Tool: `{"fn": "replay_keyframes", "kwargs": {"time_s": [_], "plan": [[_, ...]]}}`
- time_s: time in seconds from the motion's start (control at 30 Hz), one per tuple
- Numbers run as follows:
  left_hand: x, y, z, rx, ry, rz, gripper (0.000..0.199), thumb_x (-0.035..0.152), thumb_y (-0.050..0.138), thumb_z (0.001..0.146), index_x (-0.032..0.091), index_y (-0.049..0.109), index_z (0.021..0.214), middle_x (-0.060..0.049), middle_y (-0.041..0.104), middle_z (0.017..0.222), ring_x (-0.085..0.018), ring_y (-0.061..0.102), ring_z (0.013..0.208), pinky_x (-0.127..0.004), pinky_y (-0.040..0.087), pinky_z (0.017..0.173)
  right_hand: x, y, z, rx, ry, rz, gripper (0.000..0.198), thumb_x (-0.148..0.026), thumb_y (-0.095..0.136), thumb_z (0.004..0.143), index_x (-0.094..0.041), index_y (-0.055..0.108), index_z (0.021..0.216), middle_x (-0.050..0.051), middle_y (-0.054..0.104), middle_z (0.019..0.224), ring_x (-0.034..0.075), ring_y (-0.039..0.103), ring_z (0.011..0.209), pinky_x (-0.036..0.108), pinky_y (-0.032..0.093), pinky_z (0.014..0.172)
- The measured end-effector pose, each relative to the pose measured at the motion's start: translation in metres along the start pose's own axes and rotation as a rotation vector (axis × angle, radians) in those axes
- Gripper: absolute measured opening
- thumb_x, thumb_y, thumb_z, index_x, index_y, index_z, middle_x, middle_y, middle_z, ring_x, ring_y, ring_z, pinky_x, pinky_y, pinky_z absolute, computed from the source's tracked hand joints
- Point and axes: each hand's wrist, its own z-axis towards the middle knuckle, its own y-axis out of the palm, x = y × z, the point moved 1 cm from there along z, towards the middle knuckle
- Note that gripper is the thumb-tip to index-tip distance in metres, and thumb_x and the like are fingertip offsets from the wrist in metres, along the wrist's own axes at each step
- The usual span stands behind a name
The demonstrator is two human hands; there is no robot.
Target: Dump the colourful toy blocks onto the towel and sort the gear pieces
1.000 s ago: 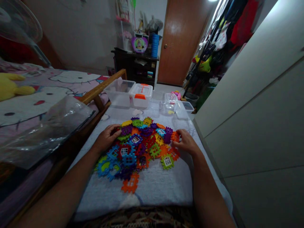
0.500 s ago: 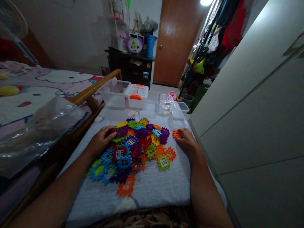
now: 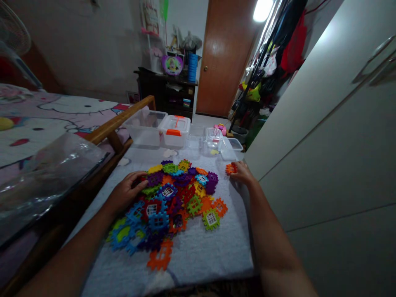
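A heap of colourful interlocking plastic building blocks (image 3: 182, 194) lies on the cloth-covered table. They are flat toothed squares, several with window grids. My right hand (image 3: 243, 173), to the right of the heap, grips an orange building block (image 3: 231, 168) between thumb and fingers, just over the cloth. At the heap's left edge rests my left hand (image 3: 128, 190), its fingers curved and the thumb apart, touching the blocks beside a purple one (image 3: 154, 179). A bit of red shows near its fingertips. Closest to me is another orange block (image 3: 161, 255), and a green block with a white window (image 3: 211, 219) sits at the heap's right.
Along the table's far end stand a large clear bin (image 3: 145, 134), a clear box with orange latches (image 3: 175, 138) and smaller clear containers (image 3: 213, 138). A wooden bed rail (image 3: 120, 119) and a plastic bag (image 3: 62, 165) are at left. A pale cabinet (image 3: 324, 144) flanks the right.
The view has shifted a little, so the table sits slightly lower in it. My right hand still holds the orange block, which is turned somewhat. My left hand stays at the heap's edge.
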Motion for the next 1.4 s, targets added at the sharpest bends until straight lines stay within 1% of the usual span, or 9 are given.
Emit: {"fn": "replay_keyframes", "kwargs": {"time_s": [0.1, 0.2, 0.33, 0.43, 0.6, 0.73, 1.2, 1.33, 1.4], "plan": [[-0.003, 0.0, 0.001, 0.01, 0.004, 0.004, 0.058, 0.065, 0.053, 0.083, 0.02, 0.062, 0.118, -0.01, 0.061, 0.128, -0.03, 0.057, 0.121, -0.045, 0.04, 0.11, 0.003, 0.004, 0.005, 0.013, 0.025, -0.003, 0.059, -0.025, 0.072, 0.071, -0.018, 0.059, 0.128, 0.014, 0.056, 0.126, 0.029, 0.053, 0.116, 0.035, 0.042, 0.094], [-0.002, 0.0, 0.001, 0.019, 0.006, 0.018, 0.057, 0.066, 0.054, 0.081, 0.021, 0.064, 0.115, -0.009, 0.062, 0.126, -0.03, 0.059, 0.117, -0.045, 0.042, 0.109, 0.001, 0.011, 0.001, 0.084, 0.081, 0.017, 0.067, -0.037, 0.07, 0.074, -0.016, 0.052, 0.135, 0.017, 0.056, 0.127, 0.032, 0.052, 0.118, 0.039, 0.042, 0.096], [-0.001, -0.001, 0.002, 0.03, 0.011, 0.038, 0.057, 0.066, 0.054, 0.079, 0.021, 0.064, 0.113, -0.01, 0.063, 0.124, -0.031, 0.06, 0.116, -0.046, 0.043, 0.109, -0.01, 0.019, -0.007, 0.226, 0.225, 0.024, 0.071, -0.056, 0.067, 0.075, -0.014, 0.054, 0.131, 0.021, 0.06, 0.117, 0.037, 0.054, 0.113, 0.045, 0.042, 0.094], [-0.001, -0.001, 0.002, 0.028, 0.003, 0.045, 0.058, 0.066, 0.055, 0.079, 0.021, 0.064, 0.114, -0.01, 0.063, 0.125, -0.031, 0.06, 0.117, -0.046, 0.042, 0.109, -0.018, 0.024, -0.009, 0.257, 0.283, 0.014, 0.064, -0.052, 0.066, 0.076, -0.013, 0.056, 0.126, 0.024, 0.061, 0.115, 0.039, 0.056, 0.11, 0.047, 0.042, 0.091], [0.001, -0.002, 0.0, 0.017, 0.003, 0.036, 0.058, 0.067, 0.055, 0.079, 0.022, 0.065, 0.114, -0.009, 0.063, 0.126, -0.031, 0.06, 0.118, -0.046, 0.043, 0.109, -0.021, 0.025, -0.007, 0.298, 0.281, 0.064, 0.053, -0.04, 0.064, 0.076, -0.014, 0.057, 0.122, 0.022, 0.062, 0.114, 0.036, 0.057, 0.107, 0.045, 0.041, 0.093], [0.004, -0.003, 0.0, 0.024, 0.007, 0.041, 0.057, 0.068, 0.056, 0.079, 0.023, 0.065, 0.113, -0.009, 0.064, 0.125, -0.031, 0.06, 0.116, -0.046, 0.043, 0.109, -0.019, 0.024, -0.006, 0.253, 0.299, 0.076, 0.057, -0.04, 0.063, 0.075, -0.012, 0.055, 0.124, 0.023, 0.06, 0.116, 0.036, 0.056, 0.11, 0.045, 0.04, 0.096], [-0.001, -0.001, 0.0, 0.028, 0.004, 0.028, 0.058, 0.068, 0.055, 0.079, 0.023, 0.064, 0.114, -0.009, 0.061, 0.128, -0.031, 0.056, 0.122, -0.046, 0.039, 0.111, -0.016, 0.027, -0.008, 0.36, 0.279, 0.058, 0.052, -0.04, 0.065, 0.076, -0.014, 0.058, 0.121, 0.02, 0.063, 0.112, 0.034, 0.057, 0.106, 0.043, 0.04, 0.094], [-0.003, -0.001, 0.0, 0.006, 0.018, 0.03, 0.059, 0.067, 0.054, 0.08, 0.021, 0.063, 0.117, -0.01, 0.059, 0.13, -0.03, 0.055, 0.124, -0.045, 0.038, 0.112, -0.019, 0.018, -0.011, 0.361, 0.293, 0.032, 0.055, -0.041, 0.066, 0.077, -0.012, 0.059, 0.124, 0.022, 0.06, 0.119, 0.036, 0.054, 0.113, 0.046, 0.04, 0.096], [-0.003, -0.001, 0.0, -0.001, 0.019, 0.036, 0.06, 0.067, 0.053, 0.081, 0.02, 0.063, 0.116, -0.01, 0.059, 0.13, -0.031, 0.055, 0.124, -0.045, 0.039, 0.111, -0.023, 0.009, -0.014, 0.325, 0.244, 0.072, 0.052, -0.039, 0.064, 0.079, -0.011, 0.06, 0.123, 0.021, 0.06, 0.12, 0.035, 0.054, 0.114, 0.045, 0.041, 0.096]]}}
